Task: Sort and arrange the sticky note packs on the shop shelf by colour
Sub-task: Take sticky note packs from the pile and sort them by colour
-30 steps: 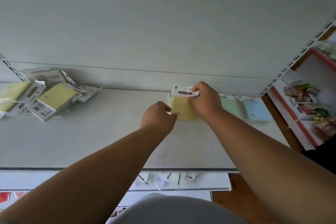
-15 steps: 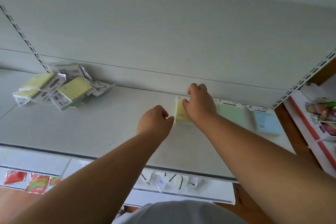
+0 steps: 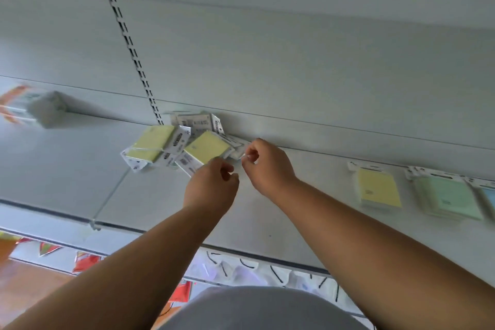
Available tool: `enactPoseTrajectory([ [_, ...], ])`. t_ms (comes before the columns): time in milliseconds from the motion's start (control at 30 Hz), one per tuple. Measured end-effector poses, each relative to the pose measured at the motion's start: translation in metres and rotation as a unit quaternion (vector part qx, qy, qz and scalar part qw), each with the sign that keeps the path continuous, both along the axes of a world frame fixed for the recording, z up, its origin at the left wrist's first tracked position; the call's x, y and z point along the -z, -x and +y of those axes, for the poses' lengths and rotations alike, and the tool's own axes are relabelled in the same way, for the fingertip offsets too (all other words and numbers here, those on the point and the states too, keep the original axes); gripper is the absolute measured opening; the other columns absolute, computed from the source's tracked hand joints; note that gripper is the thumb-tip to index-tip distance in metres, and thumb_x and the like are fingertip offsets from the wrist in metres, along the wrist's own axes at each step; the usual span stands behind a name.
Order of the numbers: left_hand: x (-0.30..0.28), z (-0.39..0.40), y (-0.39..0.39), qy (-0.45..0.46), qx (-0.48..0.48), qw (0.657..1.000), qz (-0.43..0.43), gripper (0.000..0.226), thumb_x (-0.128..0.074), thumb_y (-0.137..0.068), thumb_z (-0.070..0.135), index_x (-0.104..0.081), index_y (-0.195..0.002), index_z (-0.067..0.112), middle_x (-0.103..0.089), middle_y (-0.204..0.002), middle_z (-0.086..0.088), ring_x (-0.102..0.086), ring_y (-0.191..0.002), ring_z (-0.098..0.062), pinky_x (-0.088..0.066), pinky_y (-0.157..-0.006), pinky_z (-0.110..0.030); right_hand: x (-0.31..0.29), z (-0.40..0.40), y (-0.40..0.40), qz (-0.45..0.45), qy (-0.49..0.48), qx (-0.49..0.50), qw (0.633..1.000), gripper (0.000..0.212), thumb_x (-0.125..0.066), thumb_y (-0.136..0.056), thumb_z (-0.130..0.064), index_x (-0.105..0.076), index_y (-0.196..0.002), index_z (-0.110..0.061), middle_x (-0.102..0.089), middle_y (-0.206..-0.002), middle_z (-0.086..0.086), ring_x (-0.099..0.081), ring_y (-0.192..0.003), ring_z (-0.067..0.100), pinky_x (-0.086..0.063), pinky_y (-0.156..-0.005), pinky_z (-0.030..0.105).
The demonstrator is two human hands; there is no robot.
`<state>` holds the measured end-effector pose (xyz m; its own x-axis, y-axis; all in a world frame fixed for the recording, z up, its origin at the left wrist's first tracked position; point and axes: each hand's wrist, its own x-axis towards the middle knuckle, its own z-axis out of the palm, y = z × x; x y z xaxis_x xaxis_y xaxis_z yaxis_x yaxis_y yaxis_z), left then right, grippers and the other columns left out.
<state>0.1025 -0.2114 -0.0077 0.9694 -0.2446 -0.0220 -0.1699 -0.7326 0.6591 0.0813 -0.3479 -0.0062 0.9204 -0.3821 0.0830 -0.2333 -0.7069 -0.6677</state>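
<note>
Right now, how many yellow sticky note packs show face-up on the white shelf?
3. Two in the jumbled pile: left pack and the one by the left hand. One lies sorted at right. The pile may hide more.

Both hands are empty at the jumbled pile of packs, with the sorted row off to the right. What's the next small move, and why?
Probably take the top yellow pack with the left hand, which hovers right at it, empty. It lies loose on the pile and matches the sorted yellow pack.
</note>
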Motion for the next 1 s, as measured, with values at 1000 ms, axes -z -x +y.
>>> enactPoseTrajectory([
  [1000, 0.001, -0.052, 0.006, 0.168, 0.089, 0.961, 0.201, 0.01, -0.068, -0.086, 0.025, -0.061, -0.089, 0.018, -0.066, -0.075, -0.003, -0.057, -0.051, -0.011, -0.042, -0.048, -0.024, -0.013, -0.063, 0.071, -0.028, -0.298, 0.226, 0.927, 0.023, -0.065, -0.088, -0.02, -0.055, -0.108, -0.018, -0.065, -0.09, 0.01, -0.049, -0.045, 0.017, -0.039, -0.043, 0.025],
])
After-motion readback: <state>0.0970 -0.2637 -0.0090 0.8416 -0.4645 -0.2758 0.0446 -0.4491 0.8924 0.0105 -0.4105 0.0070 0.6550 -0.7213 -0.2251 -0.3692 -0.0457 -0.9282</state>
